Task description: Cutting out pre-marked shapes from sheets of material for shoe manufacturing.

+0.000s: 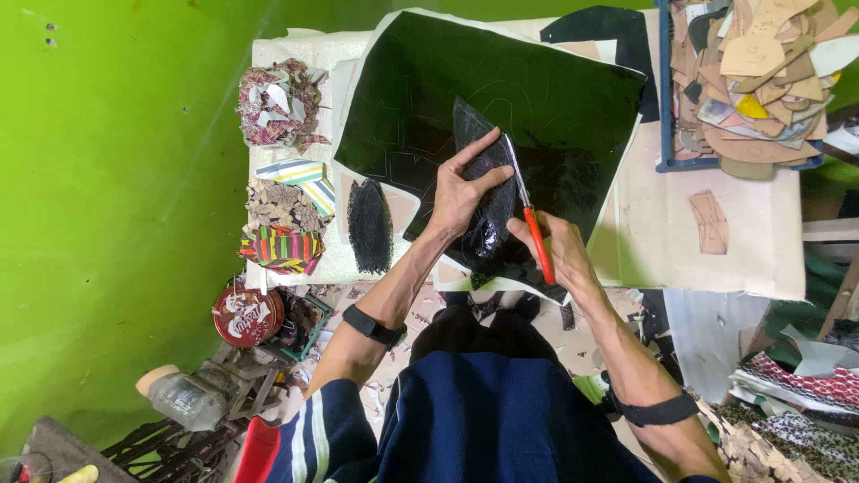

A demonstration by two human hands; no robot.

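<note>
My left hand grips a glossy black cut-out piece, pinching it between thumb and fingers above a large black sheet spread on the white table. My right hand holds red-handled scissors, whose blades run along the right edge of the black piece. Faint traced outlines show on the sheet. A dark strap circles each of my forearms.
A textured black cut shape lies left of my hands. Stacks of patterned pieces and striped ones line the table's left edge. A blue tray of tan templates stands at the back right. A round red tin sits below left.
</note>
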